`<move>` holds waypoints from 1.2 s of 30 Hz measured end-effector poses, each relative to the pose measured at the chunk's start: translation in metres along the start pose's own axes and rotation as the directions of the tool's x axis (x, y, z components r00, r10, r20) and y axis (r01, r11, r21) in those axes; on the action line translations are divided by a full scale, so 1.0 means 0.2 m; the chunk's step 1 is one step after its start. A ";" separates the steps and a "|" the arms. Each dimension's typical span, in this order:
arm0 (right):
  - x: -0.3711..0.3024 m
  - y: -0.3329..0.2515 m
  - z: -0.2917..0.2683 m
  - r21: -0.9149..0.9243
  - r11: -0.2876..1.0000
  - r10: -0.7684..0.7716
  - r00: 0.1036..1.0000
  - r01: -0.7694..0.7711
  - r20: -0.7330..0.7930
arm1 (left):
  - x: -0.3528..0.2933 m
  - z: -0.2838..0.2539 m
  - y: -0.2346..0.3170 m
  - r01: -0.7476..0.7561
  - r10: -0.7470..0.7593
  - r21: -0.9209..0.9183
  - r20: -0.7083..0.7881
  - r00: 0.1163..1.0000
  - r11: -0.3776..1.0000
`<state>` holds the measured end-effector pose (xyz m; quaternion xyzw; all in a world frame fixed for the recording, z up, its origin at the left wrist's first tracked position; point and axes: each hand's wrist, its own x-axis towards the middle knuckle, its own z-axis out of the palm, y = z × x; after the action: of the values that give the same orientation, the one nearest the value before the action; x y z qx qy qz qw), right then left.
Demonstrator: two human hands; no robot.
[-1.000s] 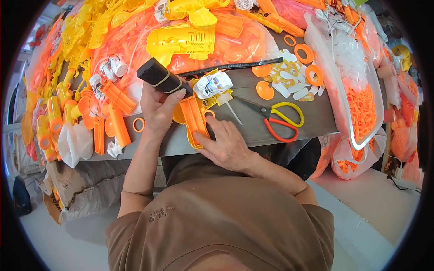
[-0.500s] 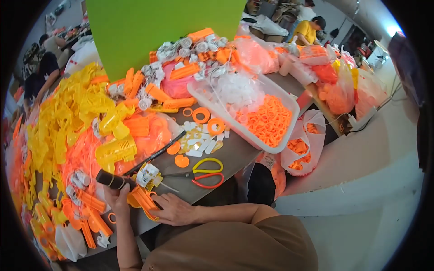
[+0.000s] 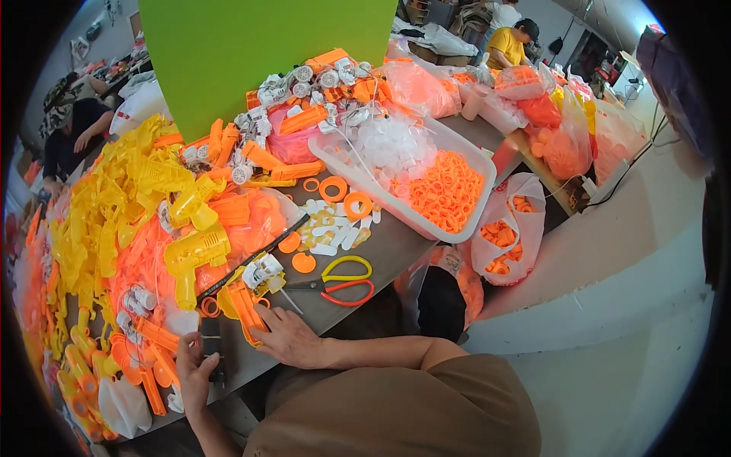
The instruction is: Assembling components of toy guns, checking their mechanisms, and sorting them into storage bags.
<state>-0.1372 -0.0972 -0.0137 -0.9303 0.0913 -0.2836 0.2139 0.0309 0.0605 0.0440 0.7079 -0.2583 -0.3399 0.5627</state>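
At the table's near edge my left hand is on a black cylindrical tool, thumb across it and fingers at its side. My right hand holds the grip end of a toy gun body with orange and yellow plastic, its fingertips bent over the orange part. A white mechanism sits in the far end of that body, and a thin rod sticks out near it. Just right of it lie scissors with one yellow and one red handle. Some of my left fingers are hidden.
Yellow gun shells are heaped on the left. Orange parts with white motors pile up before a green board. A clear tub holds small orange pieces. White tabs lie near it. Bags stand right; people work behind.
My left hand has brought the black tool down and toward me, from beside the gun body to the table edge. My right hand stays on the gun body, which has shifted slightly.
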 end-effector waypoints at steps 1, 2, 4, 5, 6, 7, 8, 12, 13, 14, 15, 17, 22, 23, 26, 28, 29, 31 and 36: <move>0.01 -0.01 0.01 0.027 1.000 0.005 1.000 -0.006 0.031 | -0.01 -0.04 -0.05 -0.008 0.007 0.085 0.017 1.000 0.996; 0.02 -0.02 0.01 0.057 0.998 0.007 0.998 -0.011 0.066 | -0.03 -0.06 -0.10 -0.012 0.007 0.168 0.031 0.999 0.986; 0.02 -0.02 0.03 0.101 0.995 -0.013 0.999 0.010 0.034 | -0.01 -0.04 -0.17 -0.138 0.170 0.385 -0.050 0.984 0.912; 0.03 0.00 0.03 0.122 0.992 -0.017 1.000 0.018 -0.015 | 0.01 -0.03 -0.18 -0.202 0.287 0.591 -0.052 0.956 0.781; 0.04 0.00 0.00 0.144 0.990 0.006 1.000 -0.002 -0.028 | 0.03 0.03 -0.11 -0.128 0.262 0.646 -0.115 0.958 0.753; 0.05 0.02 -0.02 0.169 0.985 -0.015 0.999 0.022 -0.041 | 0.05 0.05 -0.10 -0.117 0.283 0.701 -0.124 0.951 0.703; 0.06 0.03 -0.04 0.192 0.981 -0.016 0.999 0.025 -0.052 | 0.09 0.06 -0.13 -0.248 0.495 0.802 -0.068 0.866 0.543; 0.13 0.04 -0.15 0.231 0.972 -0.031 0.999 0.036 -0.029 | 0.16 0.09 -0.12 -0.220 0.605 0.876 -0.098 0.790 0.430; 0.15 0.04 -0.17 0.245 0.968 -0.043 0.999 0.048 -0.028 | 0.15 0.09 -0.11 -0.213 0.610 0.876 -0.111 0.785 0.433; 0.18 0.05 -0.19 0.256 0.965 -0.054 0.998 0.060 -0.030 | 0.13 0.08 -0.09 -0.209 0.616 0.876 -0.121 0.778 0.435; 0.21 0.07 -0.22 0.270 0.960 -0.065 0.998 0.068 -0.017 | 0.11 0.08 -0.07 -0.186 0.608 0.878 -0.139 0.781 0.441; 0.30 0.12 -0.26 0.214 0.971 -0.096 0.994 0.106 -0.058 | 0.08 0.05 -0.03 -0.259 0.604 0.766 -0.203 0.770 0.588; 0.57 0.31 -0.35 0.177 0.984 -0.010 0.998 0.000 0.055 | 0.18 -0.11 0.07 -0.310 0.588 0.604 -0.337 0.735 0.734; 0.64 0.34 -0.34 0.119 0.993 -0.015 0.997 0.006 0.075 | 0.21 -0.15 0.11 -0.324 0.589 0.591 -0.333 0.736 0.739; 0.82 0.41 -0.32 -0.108 0.981 -0.171 0.983 0.163 -0.062 | 0.26 -0.16 0.21 -0.320 0.548 0.548 -0.323 0.772 0.773; 0.91 0.42 -0.32 -0.064 0.988 -0.148 0.987 0.144 -0.057 | 0.27 -0.17 0.23 -0.322 0.623 0.636 -0.326 0.712 0.701; 0.94 0.42 -0.33 -0.022 0.993 -0.120 0.991 0.119 -0.055 | 0.28 -0.18 0.23 -0.316 0.619 0.636 -0.332 0.711 0.704; 1.00 0.40 -0.37 0.029 0.998 -0.049 0.999 0.049 -0.004 | 0.30 -0.21 0.20 -0.321 0.592 0.598 -0.333 0.734 0.734; 1.06 0.41 -0.31 0.012 0.998 -0.065 0.988 0.064 0.140 | 0.40 -0.35 0.18 -0.241 0.540 0.656 -0.301 0.786 0.715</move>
<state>-0.0024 -0.2536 0.0993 -0.9496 0.0447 -0.2247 0.2139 0.1364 0.0354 0.0722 0.8320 -0.3530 0.0712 0.4221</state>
